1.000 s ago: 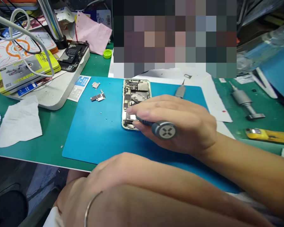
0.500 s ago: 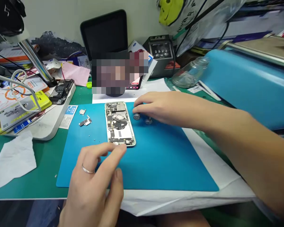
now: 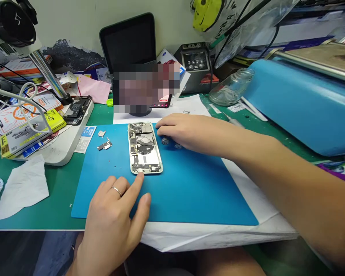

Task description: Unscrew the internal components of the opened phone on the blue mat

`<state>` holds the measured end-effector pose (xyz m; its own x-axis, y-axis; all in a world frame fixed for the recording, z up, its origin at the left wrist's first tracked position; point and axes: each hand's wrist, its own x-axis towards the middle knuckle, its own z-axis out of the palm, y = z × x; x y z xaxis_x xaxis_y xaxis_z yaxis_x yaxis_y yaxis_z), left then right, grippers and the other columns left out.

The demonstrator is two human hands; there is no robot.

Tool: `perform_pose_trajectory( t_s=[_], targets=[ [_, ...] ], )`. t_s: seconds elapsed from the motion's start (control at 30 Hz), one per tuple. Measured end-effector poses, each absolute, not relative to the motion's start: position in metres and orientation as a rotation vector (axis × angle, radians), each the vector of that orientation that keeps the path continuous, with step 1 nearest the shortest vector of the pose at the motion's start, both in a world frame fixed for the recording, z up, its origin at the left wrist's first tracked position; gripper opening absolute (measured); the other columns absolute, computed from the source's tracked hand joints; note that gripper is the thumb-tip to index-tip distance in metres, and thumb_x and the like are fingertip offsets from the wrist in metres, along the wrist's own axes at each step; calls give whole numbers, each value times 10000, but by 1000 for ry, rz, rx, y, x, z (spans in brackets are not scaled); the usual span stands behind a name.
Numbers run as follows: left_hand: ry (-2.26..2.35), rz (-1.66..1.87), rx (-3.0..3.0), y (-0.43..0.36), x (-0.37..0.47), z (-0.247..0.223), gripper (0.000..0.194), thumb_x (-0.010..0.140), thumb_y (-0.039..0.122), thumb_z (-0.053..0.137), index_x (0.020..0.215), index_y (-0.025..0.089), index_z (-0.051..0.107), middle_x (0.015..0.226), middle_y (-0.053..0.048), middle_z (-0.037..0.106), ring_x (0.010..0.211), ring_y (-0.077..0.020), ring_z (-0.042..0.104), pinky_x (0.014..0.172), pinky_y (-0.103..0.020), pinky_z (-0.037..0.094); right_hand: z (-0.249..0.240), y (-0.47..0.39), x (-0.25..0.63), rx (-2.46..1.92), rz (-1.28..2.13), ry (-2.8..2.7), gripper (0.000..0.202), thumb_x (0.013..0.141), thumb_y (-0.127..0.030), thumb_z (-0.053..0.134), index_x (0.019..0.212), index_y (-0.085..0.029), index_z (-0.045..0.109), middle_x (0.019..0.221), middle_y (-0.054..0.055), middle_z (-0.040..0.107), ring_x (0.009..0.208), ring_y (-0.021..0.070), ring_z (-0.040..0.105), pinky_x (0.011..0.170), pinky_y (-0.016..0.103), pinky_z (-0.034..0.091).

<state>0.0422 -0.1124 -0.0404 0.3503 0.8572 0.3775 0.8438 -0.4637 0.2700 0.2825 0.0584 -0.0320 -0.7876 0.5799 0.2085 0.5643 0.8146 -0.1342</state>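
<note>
An opened phone (image 3: 145, 149) with its inner parts showing lies on the blue mat (image 3: 189, 191). My left hand (image 3: 117, 211) is at its lower edge, index fingertip at the frame, thumb and fingers apart, holding nothing. Beyond the phone's right side, my right hand (image 3: 184, 132) reaches over the mat, with thumb and index finger apart near the phone's upper right edge. Two small round metal knobs (image 3: 165, 141) show just under that hand; whether it grips them is hidden. Small metal plates (image 3: 105, 145) and tiny screws lie left of the phone.
A second opened phone (image 3: 77, 110) rests on a white device at the left, beside a yellow box (image 3: 31, 134). Behind the mat stand a dark screen (image 3: 129, 42) and a grey control unit (image 3: 197, 63). A glass jar (image 3: 231, 87) lies at the right rear.
My left index finger has straightened and its thumb has spread away from it. My right hand has shifted slightly left, towards the phone. The camera view has moved a little.
</note>
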Motion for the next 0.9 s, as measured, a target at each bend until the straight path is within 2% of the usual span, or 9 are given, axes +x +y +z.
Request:
perform_pose_trajectory(
  t_s=[0.23, 0.43, 0.57, 0.7, 0.9],
  targets=[
    [1664, 745, 2562, -112, 43, -44, 355, 1041, 276, 513, 1345, 147, 643, 825, -48, 616, 759, -211, 525, 706, -360, 432, -25, 52, 276, -896, -107, -2898, 297, 894, -28, 485, 1039, -164, 706, 1190, 120, 712, 928, 234, 702, 761, 341, 535],
    [1710, 706, 2592, -110, 48, -45, 341, 1046, 309, 509, 1302, 148, 666, 840, -56, 631, 787, -226, 550, 729, -374, 445, -24, 51, 274, -896, -127, -2918, 293, 881, -13, 494, 1034, -156, 698, 1231, 134, 705, 999, 258, 708, 758, 348, 556],
    [1735, 681, 2605, -110, 48, -45, 382, 1046, 326, 508, 1357, 138, 626, 855, -55, 639, 782, -229, 560, 720, -382, 455, -26, 51, 275, -868, -63, -2879, 288, 868, -15, 511, 1025, -174, 694, 1225, 121, 712, 1000, 243, 699, 769, 331, 547],
    [1779, 606, 2631, -110, 47, -44, 477, 1047, 391, 502, 1434, 118, 559, 972, -93, 688, 871, -261, 606, 740, -395, 471, -25, 51, 276, -853, 38, -2841, 256, 861, -22, 522, 977, -189, 678, 1202, 104, 714, 1028, 235, 679, 786, 309, 523],
    [1811, 561, 2634, -108, 47, -45, 493, 1050, 425, 489, 1430, 122, 570, 1011, -99, 709, 900, -273, 628, 765, -402, 483, -18, 48, 271, -995, 123, -2897, 220, 882, -20, 486, 942, -180, 625, 1148, 112, 698, 1020, 242, 670, 788, 312, 491]
  ],
)
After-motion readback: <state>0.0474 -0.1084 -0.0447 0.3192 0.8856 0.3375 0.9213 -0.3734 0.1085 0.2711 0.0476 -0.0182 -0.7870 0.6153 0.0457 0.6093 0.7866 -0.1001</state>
